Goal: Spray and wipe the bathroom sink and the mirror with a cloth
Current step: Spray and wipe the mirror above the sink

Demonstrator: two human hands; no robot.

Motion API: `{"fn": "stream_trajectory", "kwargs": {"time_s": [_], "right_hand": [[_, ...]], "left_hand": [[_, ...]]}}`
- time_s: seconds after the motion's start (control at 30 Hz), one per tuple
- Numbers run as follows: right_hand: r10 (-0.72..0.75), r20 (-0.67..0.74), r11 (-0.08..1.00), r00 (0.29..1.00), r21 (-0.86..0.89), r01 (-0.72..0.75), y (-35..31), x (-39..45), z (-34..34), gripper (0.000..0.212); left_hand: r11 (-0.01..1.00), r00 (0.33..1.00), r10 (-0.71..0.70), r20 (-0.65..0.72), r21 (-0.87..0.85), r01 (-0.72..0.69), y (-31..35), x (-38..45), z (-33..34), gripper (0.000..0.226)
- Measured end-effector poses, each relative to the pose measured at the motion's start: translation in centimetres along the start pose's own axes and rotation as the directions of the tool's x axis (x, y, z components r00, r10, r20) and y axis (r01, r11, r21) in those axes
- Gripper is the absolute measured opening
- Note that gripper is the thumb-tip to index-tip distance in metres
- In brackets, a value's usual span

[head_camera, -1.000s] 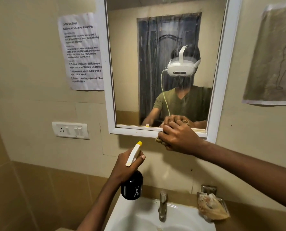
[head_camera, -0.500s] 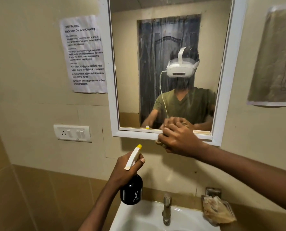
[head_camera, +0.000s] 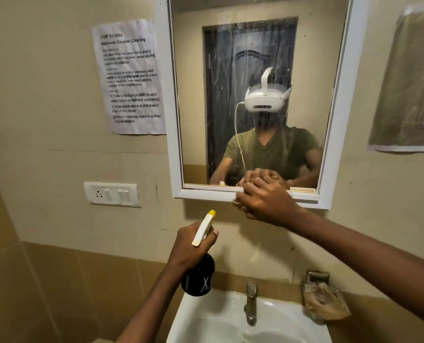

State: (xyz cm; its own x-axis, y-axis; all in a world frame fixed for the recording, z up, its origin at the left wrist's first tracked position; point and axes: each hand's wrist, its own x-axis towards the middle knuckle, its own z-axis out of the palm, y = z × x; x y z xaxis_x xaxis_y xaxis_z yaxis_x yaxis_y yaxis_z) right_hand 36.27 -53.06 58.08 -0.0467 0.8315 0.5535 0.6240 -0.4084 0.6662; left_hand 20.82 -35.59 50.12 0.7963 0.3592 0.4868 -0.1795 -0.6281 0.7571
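Right hand (head_camera: 265, 201) at frame center, grip clamped on a wadded cloth (head_camera: 238, 203), pressing it on the mirror (head_camera: 230, 95) bottom frame edge. Left hand (head_camera: 188, 246) lower center, grip wrapped round the spray bottle (head_camera: 198, 276), held above the sink (head_camera: 206, 323) rim. Tap (head_camera: 251, 303) bottom center.

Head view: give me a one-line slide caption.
Right hand wipes the mirror's bottom frame with a cloth; left hand holds a spray bottle above the sink.
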Motion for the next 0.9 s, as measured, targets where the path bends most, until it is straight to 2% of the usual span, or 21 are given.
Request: {"fn": "stream_trajectory", "kwargs": {"time_s": [0.07, 0.23, 0.33, 0.5, 0.6, 0.8, 0.9], "right_hand": [[0.010, -0.002, 1.000, 1.000, -0.010, -0.010, 0.3, -0.6, -0.2, 0.030], [0.019, -0.014, 1.000, 1.000, -0.017, -0.019, -0.1, -0.6, -0.4, 0.027], [0.001, -0.028, 1.000, 1.000, -0.018, -0.002, -0.9, 0.8, -0.1, 0.024], [-0.044, 0.033, 0.999, 0.998, -0.024, 0.045, -5.0, 7.1, 0.4, 0.021], [-0.080, 0.048, 0.996, 0.996, -0.026, 0.081, -5.2, 7.6, 0.3, 0.024], [-0.075, -0.111, 0.997, 0.991, -0.012, 0.074, -0.7, 1.6, 0.8, 0.019], [-0.081, -0.131, 0.997, 0.988, -0.025, 0.078, -0.9, 1.9, 0.9, 0.020]], "left_hand": [[0.999, 1.000, -0.023, 0.008, -0.040, 0.023, 0.0, -0.1, -0.3, 0.026], [1.000, 0.999, 0.030, 0.029, -0.009, -0.030, -0.8, -0.5, -1.2, 0.017], [0.999, 0.999, 0.032, 0.014, -0.010, -0.031, -1.3, -0.3, -1.7, 0.018], [1.000, 0.999, 0.018, -0.044, -0.008, -0.018, -1.7, 0.2, -1.9, 0.025], [1.000, 0.999, 0.001, -0.036, -0.007, -0.001, -1.7, 0.3, -1.9, 0.025], [1.000, 0.996, -0.016, -0.090, 0.007, 0.017, -2.0, 0.5, -2.3, 0.029], [1.000, 0.997, -0.025, -0.074, -0.008, 0.024, -2.2, 1.1, -2.3, 0.028]]}}
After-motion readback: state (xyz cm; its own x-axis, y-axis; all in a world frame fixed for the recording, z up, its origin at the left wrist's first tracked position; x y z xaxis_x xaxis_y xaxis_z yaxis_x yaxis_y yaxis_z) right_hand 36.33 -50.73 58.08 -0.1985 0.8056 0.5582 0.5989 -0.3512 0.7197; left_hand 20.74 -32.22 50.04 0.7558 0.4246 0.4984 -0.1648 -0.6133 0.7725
